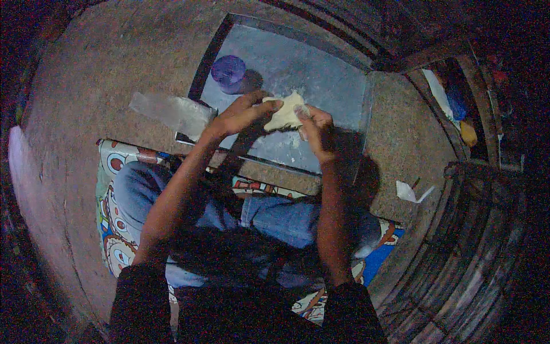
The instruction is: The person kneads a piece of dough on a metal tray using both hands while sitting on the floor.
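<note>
A pale, uneven piece of dough [285, 113] is held up between my two hands, above a dark-framed flat board [326, 74] dusted with white flour. My left hand [243, 114] pinches its left side, thumb on top. On the opposite side, my right hand [316, 127] grips the edge, its fingertips whitened. The dough's underside and some of my fingers are hidden. Just beyond my left hand, a purple round cup or container [228, 71] rests on the board.
A clear plastic bag [172, 113] lies on the floor by the board's left edge. Beneath my crossed legs is a colourful cartoon-patterned mat [117, 229]. To the right are a white scrap [408, 192], a slatted bamboo-like structure [458, 252] and a wooden frame [435, 55].
</note>
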Available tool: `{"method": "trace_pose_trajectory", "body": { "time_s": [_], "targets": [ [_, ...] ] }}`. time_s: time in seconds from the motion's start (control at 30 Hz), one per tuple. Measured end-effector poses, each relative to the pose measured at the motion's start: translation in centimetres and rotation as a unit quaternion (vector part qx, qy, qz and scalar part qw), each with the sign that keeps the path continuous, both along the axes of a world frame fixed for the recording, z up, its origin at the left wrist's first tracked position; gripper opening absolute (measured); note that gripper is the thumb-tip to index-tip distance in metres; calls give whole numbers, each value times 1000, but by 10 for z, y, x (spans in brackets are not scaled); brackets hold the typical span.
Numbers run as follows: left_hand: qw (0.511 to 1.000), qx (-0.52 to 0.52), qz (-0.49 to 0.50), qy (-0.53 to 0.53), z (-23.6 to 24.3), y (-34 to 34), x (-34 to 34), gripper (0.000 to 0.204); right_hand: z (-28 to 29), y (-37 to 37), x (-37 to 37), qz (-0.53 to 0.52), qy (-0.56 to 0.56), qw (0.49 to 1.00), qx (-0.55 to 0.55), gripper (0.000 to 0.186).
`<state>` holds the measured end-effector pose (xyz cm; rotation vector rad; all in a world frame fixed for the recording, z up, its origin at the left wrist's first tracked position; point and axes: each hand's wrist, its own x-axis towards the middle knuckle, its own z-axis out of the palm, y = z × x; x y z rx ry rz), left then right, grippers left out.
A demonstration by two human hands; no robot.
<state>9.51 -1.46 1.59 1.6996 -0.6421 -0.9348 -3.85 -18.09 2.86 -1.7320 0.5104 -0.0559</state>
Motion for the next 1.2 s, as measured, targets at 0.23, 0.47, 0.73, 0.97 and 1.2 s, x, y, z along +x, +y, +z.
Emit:
{"method": "trace_pose_trajectory", "body": {
  "time_s": [0.23, 0.47, 0.73, 0.97, 1.2],
  "targets": [
    [986, -132, -81, 53, 0, 0, -3, 35, -12, 1, -1, 125, -56, 989, -56, 24],
    [991, -95, 96, -24, -3, -7, -19, 33, -20, 14, 4, 50, 96, 988, -106, 42],
    [990, -4, 6, 141, -5, -18, -25, 25, -64, -5, -1, -136, 4, 978, -156, 38],
    [990, -81, 98, 59, -33, -5, -14, 24, -75, 5, 5, -75, -18, 997, 20, 39],
    [987, -120, 105, 17, -30, -12, -12, 17, -29, 13, 8, -22, -10, 991, 128, 33]
  ]
}}
